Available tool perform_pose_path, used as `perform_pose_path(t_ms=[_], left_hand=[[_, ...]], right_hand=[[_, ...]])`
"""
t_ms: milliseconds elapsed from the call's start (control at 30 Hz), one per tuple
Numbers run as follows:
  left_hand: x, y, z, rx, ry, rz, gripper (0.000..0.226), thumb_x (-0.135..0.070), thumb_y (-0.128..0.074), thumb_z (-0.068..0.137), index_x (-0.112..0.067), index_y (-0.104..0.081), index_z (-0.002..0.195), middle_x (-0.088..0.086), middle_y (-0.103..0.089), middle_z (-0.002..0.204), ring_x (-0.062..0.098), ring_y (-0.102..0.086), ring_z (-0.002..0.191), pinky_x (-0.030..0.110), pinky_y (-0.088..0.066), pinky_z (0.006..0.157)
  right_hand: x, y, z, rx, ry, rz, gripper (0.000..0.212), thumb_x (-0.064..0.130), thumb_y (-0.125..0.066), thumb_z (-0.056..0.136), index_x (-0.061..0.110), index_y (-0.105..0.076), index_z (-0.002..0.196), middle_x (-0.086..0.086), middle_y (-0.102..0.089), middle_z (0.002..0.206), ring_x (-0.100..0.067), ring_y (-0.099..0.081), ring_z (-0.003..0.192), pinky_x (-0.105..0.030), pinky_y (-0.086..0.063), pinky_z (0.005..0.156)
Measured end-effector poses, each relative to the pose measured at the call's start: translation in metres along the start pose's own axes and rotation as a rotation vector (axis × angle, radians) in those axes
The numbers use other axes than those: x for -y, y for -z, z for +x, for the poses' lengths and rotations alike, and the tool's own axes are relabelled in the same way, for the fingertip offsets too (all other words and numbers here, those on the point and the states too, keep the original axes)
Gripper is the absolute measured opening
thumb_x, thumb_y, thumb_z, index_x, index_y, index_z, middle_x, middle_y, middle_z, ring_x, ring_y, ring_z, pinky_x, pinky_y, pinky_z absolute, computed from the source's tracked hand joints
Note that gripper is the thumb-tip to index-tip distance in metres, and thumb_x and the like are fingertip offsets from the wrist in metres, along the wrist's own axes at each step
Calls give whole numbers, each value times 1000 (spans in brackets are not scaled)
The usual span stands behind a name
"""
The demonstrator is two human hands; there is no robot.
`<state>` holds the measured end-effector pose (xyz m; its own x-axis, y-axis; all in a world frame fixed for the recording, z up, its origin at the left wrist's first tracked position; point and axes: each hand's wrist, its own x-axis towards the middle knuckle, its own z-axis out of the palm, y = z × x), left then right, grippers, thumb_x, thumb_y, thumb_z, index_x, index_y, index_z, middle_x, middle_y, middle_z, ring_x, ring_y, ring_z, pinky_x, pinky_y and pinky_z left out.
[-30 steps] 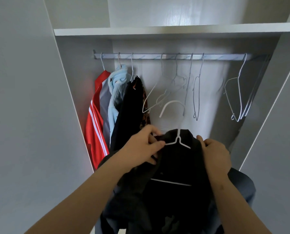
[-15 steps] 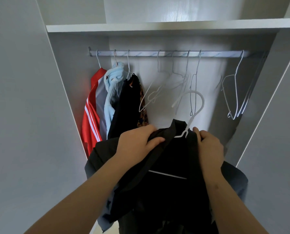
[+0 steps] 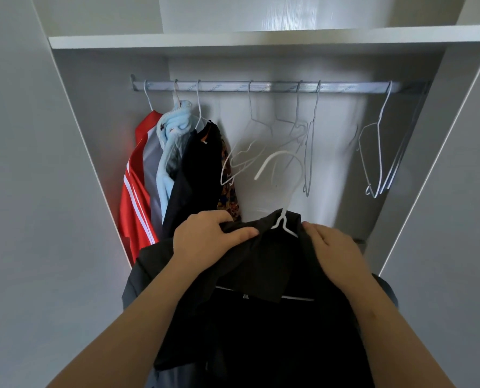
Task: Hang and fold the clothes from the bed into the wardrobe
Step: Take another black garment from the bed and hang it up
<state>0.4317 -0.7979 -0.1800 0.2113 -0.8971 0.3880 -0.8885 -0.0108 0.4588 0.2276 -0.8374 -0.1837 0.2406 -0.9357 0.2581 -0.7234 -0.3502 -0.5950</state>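
A black garment [image 3: 264,320] with a 2XL tag sits on a white hanger [image 3: 282,191] in front of the open wardrobe. My left hand [image 3: 205,233] grips the garment's left shoulder by the collar. On the right shoulder lies my right hand [image 3: 336,247], its fingers over the cloth beside the hanger's neck. The hanger's hook stands free below the metal rail [image 3: 266,86].
On the rail's left hang a red jacket [image 3: 133,191], a light blue garment [image 3: 171,141] and a black one [image 3: 199,169]. Several empty wire hangers [image 3: 303,135] hang mid-rail, more hangers [image 3: 378,152] at the right. A white shelf [image 3: 261,37] runs above.
The hanger's hook has swung round from right to left, and the garment is held a little higher and closer to the rail. Both hands kept their places on the shoulders.
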Motion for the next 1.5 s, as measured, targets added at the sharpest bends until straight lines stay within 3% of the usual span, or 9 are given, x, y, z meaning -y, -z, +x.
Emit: perform_pose_path(t_ms=[67,133,267,400,567,767,1067,1267,1500], left_hand=[[-3,-7,1,49,28,-45,40,-63,-60,72,-23,-61,73,-7,-63,75,8,-58,73,26,-46,64],[-6,-16,1,97,52,-80,30,-60,-63,73,-30,-59,74,-10,-63,78,6,-58,76,26,-47,68],[-10,-40,-2,153,63,-149,28,-56,-65,74,-29,-62,80,-12,-64,82,6,-59,80,24,-48,75],[-12,-62,1,209,80,-166,32,-54,-64,78,-29,-65,97,-13,-64,100,7,-58,98,33,-42,95],[-4,-63,20,139,154,-259,24,-34,-64,85,-20,-63,105,-3,-60,105,10,-58,92,19,-42,79],[27,-60,42,85,205,-270,19,-25,-58,90,-19,-62,107,-3,-62,106,13,-55,91,22,-41,80],[102,-46,125,-117,213,-205,25,-7,-49,89,-16,-64,107,9,-61,110,18,-57,86,24,-40,74],[146,-35,191,-133,144,7,30,-5,-45,90,-18,-65,109,8,-41,136,30,-41,122,34,-34,99],[165,-23,245,-195,132,186,26,-21,-50,90,-27,-64,112,1,-31,145,28,-28,128,37,-22,103]], right_hand=[[-5,6,6,147,-105,84,54,44,-31,99,12,-46,57,-2,-51,60,-21,-52,64,-28,-33,56],[-14,11,10,218,-153,133,55,46,-36,97,9,-39,56,-4,-45,55,-18,-45,54,-27,-32,54],[-32,20,6,311,-314,439,48,41,-46,95,1,-68,80,-11,-68,77,-19,-62,69,-25,-43,64],[-51,20,1,250,-414,530,34,35,-54,93,5,-69,92,-17,-69,94,-25,-64,85,-34,-49,84],[-65,15,7,150,-542,619,27,27,-53,94,3,-64,95,-18,-64,92,-26,-59,80,-32,-46,72],[-45,-13,22,173,-535,760,17,16,-53,93,14,-61,78,-11,-62,77,-23,-59,71,-29,-45,63],[32,-105,73,443,-457,729,8,7,-54,89,12,-56,95,-18,-66,84,-27,-63,76,-35,-51,70],[83,-148,134,344,-510,891,18,0,-47,91,15,-54,99,-17,-62,100,-26,-62,85,-39,-53,81],[120,-176,196,178,-501,860,28,2,-44,92,12,-50,118,-13,-60,104,-25,-61,92,-33,-53,75]])
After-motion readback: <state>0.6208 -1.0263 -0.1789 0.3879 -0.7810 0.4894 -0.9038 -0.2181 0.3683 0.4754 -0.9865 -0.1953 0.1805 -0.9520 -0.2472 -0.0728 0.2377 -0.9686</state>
